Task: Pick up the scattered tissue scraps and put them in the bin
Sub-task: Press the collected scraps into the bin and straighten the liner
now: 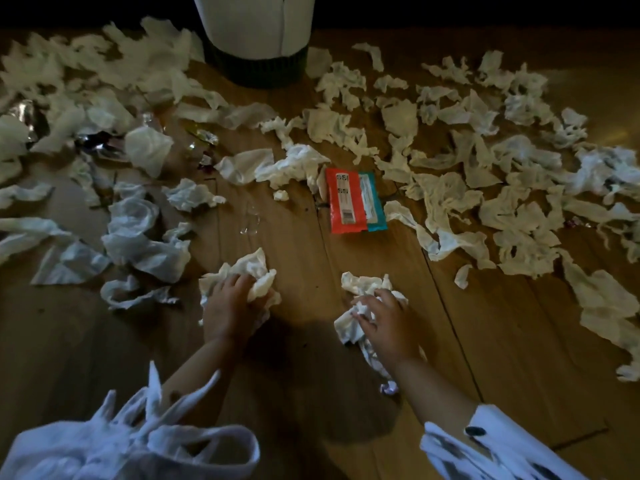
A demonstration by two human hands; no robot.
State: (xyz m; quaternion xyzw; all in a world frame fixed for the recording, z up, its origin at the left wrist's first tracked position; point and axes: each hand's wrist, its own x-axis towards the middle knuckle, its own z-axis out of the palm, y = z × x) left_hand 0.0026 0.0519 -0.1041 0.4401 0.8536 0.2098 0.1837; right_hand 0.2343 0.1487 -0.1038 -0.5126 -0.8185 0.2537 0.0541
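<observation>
Wooden floor [311, 358] is strewn with scraps [450, 188], and the bin [256, 39] stands well beyond them. To bunch a load for carrying, the left hand [235, 299] clenches a wad [256, 268]. The right hand [384, 320] spreads its fingers over another scrap [349, 327], probably raking it in.

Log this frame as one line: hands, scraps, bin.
left hand: grips tissue wad | right hand: spread over tissue clump | bin: standing beyond the mess | floor: many tissue scraps scattered
</observation>
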